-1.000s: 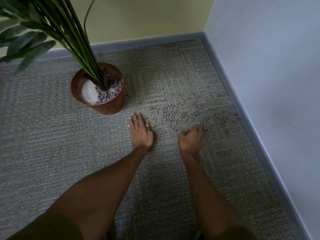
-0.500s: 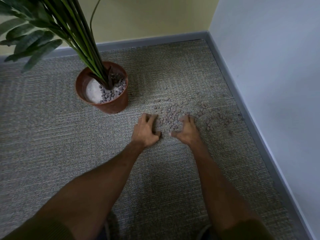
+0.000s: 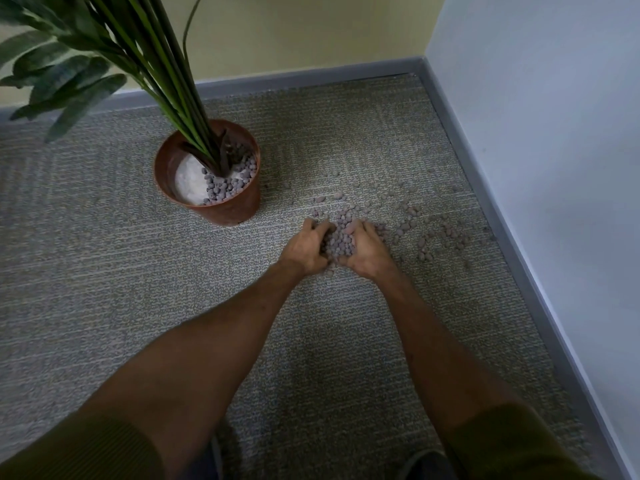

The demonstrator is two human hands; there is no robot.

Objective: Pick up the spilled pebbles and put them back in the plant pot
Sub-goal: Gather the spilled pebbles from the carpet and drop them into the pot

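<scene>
Brown-grey pebbles (image 3: 410,220) lie scattered on the grey carpet, right of a terracotta plant pot (image 3: 166,168). The pot holds a green plant, white filler on its left side and several pebbles on its right. My left hand (image 3: 306,249) and my right hand (image 3: 367,252) are pressed together on the carpet, cupped around a heap of pebbles (image 3: 341,239) that fills the gap between the palms. The fingers curl inward over the heap. The hands sit about a hand's width to the lower right of the pot.
The plant's long leaves (image 3: 79,74) overhang the pot to the upper left. A grey skirting board (image 3: 485,188) and pale wall run along the right, close to the outermost pebbles. A yellow wall closes the back. Carpet (image 3: 104,289) stretches to the left and toward me.
My hands lay apart on the carpet beside the pebbles; they have swept together, raking pebbles into a heap between the palms. The view has shifted slightly.
</scene>
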